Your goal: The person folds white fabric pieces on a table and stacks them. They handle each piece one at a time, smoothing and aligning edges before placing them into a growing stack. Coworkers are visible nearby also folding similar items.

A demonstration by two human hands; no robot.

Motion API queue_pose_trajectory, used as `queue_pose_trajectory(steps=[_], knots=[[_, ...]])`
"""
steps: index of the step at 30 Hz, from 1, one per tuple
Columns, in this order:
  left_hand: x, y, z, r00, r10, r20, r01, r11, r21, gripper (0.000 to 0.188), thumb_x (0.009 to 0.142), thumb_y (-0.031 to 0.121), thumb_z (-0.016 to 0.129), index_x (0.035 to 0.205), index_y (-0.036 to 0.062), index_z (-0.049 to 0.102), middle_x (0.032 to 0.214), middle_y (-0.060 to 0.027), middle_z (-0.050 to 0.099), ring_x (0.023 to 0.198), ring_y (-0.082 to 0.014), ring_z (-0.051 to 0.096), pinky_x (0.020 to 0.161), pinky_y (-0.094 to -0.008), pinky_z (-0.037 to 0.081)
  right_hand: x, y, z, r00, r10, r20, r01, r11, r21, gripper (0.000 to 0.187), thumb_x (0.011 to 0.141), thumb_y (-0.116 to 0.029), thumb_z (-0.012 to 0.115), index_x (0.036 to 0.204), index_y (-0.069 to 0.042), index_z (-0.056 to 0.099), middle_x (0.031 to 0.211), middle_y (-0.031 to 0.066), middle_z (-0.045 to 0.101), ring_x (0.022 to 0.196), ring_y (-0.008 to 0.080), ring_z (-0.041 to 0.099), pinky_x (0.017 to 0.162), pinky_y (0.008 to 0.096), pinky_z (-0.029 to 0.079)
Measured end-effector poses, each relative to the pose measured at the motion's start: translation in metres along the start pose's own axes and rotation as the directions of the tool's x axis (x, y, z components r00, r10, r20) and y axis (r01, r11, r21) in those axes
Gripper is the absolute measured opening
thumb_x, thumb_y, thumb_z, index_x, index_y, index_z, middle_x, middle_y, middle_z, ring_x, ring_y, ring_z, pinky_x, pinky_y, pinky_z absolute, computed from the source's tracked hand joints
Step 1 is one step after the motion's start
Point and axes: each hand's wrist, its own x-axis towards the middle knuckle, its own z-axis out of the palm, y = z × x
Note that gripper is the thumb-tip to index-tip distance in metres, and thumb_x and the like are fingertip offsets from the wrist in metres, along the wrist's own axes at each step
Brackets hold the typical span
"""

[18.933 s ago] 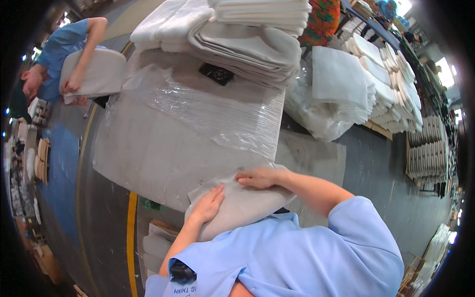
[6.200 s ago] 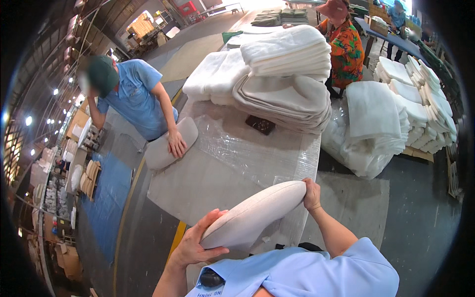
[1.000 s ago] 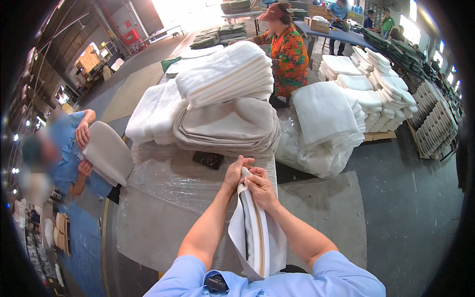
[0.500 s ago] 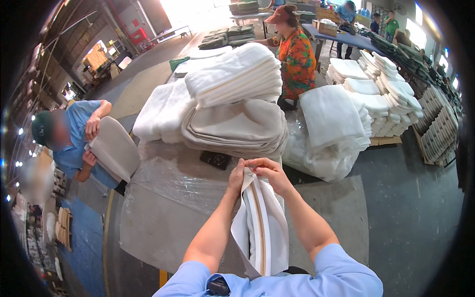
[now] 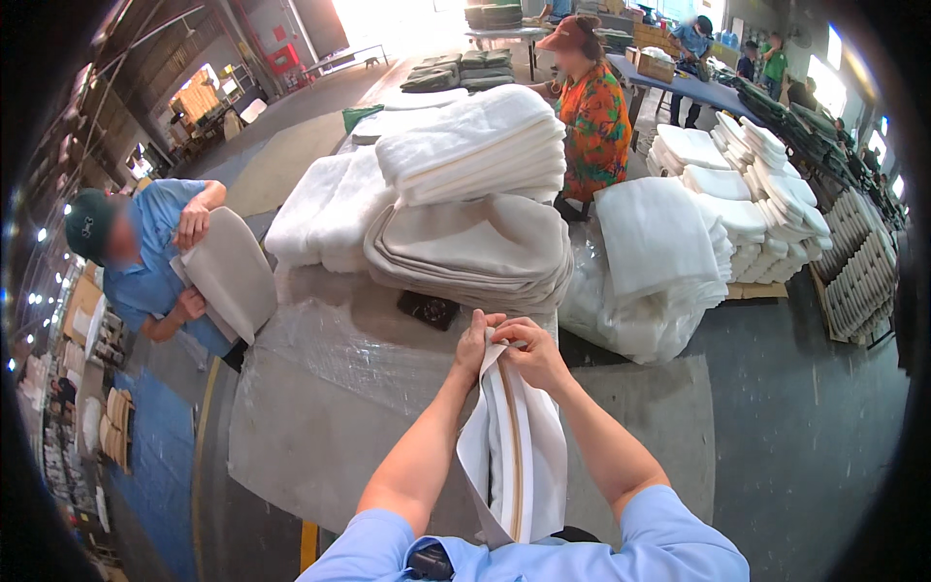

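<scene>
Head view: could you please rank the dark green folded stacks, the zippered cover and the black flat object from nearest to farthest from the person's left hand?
1. Zippered cover: held in the left hand.
2. Black flat object: on the table, slightly left of and beyond that hand.
3. Dark green folded stacks: far back, beyond the white padding.

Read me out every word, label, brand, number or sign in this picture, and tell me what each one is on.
None that I can read out.
Dark green cap, worn by the co-worker at left: small pale mark, too small to read.
Red panel on the far wall: too small to tell whether it bears writing.
Pale cover in both hands: no lettering shows.
</scene>
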Motion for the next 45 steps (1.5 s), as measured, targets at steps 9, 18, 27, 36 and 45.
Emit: queue_pose_trajectory(steps=[9,18,27,36,45], knots=[[-0.011,0.018,0.001,0.996,0.013,0.089,-0.008,0.999,-0.05,0.077,0.114,0.063,0.031,0.128,-0.002,0.07,0.117,-0.0114,0.074,0.106,-0.0195,0.069,0.097,-0.034,0.054,0.012,0.008,0.002,0.992,-0.104,0.074,0.099,0.992,0.072,0.011,0.095,-0.005,0.075,0.105,-0.001,0.079,0.13,0.0056,0.068,0.108,0.0166,0.068,0.094,0.0317,0.055],[0.028,0.101,-0.001,0.953,-0.091,0.29,0.016,0.968,0.249,0.088,0.108,0.073,0.03,0.148,0.0001,0.058,0.114,-0.0129,0.072,0.108,-0.0216,0.065,0.107,-0.039,0.049,-0.002,0.031,0.038,0.992,-0.081,-0.096,0.093,0.987,0.128,0.013,0.097,-0.013,0.075,0.104,-0.002,0.078,0.127,0.0086,0.057,0.116,0.0214,0.059,0.101,0.0335,0.049],[0.003,0.099,0.041,0.879,-0.048,0.475,-0.14,0.926,0.352,0.09,0.106,0.079,0.025,0.152,0.0105,0.061,0.152,-0.0143,0.06,0.141,-0.0256,0.052,0.123,-0.0436,0.034,-0.022,0.031,0.042,0.978,-0.087,-0.191,0.099,0.994,0.055,0.016,0.101,-0.016,0.071,0.105,-0.001,0.074,0.113,0.0113,0.054,0.107,0.0261,0.054,0.098,0.0366,0.047],[-0.015,0.106,0.059,0.87,-0.109,0.481,-0.177,0.841,0.511,0.091,0.105,0.079,0.024,0.15,0.011,0.063,0.153,-0.0165,0.06,0.143,-0.0265,0.053,0.125,-0.0386,0.032,-0.026,0.035,0.037,0.964,-0.092,-0.249,0.113,0.991,0.072,0.015,0.101,-0.013,0.07,0.106,0.0,0.075,0.104,0.0097,0.059,0.099,0.0251,0.058,0.093,0.0351,0.048],[-0.176,-0.023,-0.027,0.985,-0.143,-0.096,0.117,0.965,-0.234,0.068,0.114,0.049,0.039,0.164,0.0023,0.037,0.168,-0.0166,0.042,0.156,-0.0313,0.039,0.129,-0.045,0.028,-0.026,0.025,0.03,0.953,-0.064,-0.297,0.096,0.991,0.093,0.014,0.103,-0.015,0.069,0.102,-0.004,0.079,0.1,0.0067,0.059,0.098,0.0199,0.056,0.091,0.0318,0.047]])
